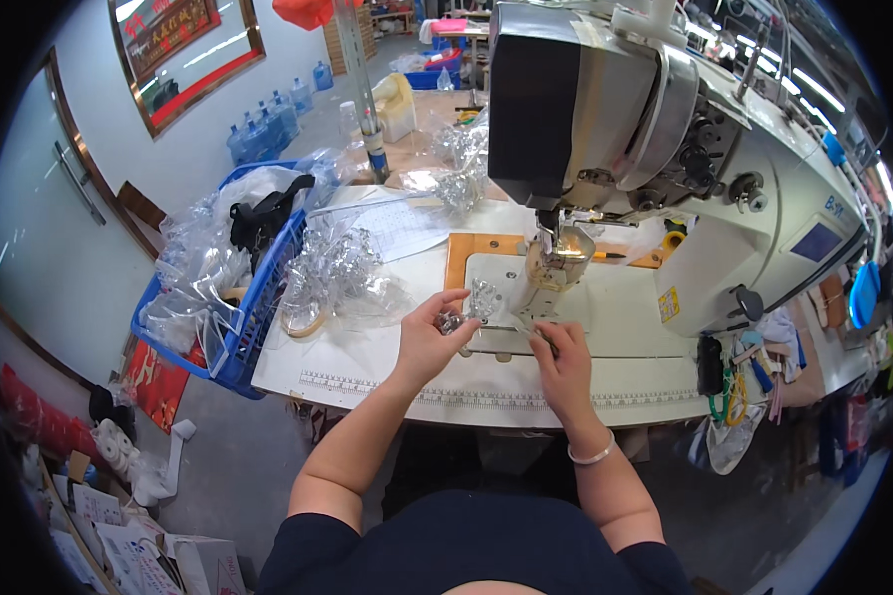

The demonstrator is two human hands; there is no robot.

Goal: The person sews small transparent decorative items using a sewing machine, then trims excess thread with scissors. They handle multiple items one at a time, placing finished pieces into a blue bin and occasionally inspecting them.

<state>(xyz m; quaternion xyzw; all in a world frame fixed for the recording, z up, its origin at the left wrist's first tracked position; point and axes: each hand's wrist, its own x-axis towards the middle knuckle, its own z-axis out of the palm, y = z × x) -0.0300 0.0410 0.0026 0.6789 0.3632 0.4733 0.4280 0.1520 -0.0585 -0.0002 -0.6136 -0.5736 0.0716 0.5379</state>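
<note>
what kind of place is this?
Likely a sewing workshop: a big sewing machine stands on the table, a ruler scale runs along its front edge, and a blue crate holds clear plastic.

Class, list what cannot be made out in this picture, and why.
In the head view:
Whatever the right hand may hold: its fingers cover it.
Full shape of the silvery piece: left hand covers part.
Bottom of the blue basket: plastic bags cover it.
Rest of the red object: cut off by upper edge.

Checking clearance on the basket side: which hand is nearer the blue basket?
Left. The left hand is over the table, to the right of the blue basket; the right hand is farther right, beyond the left hand.
</note>
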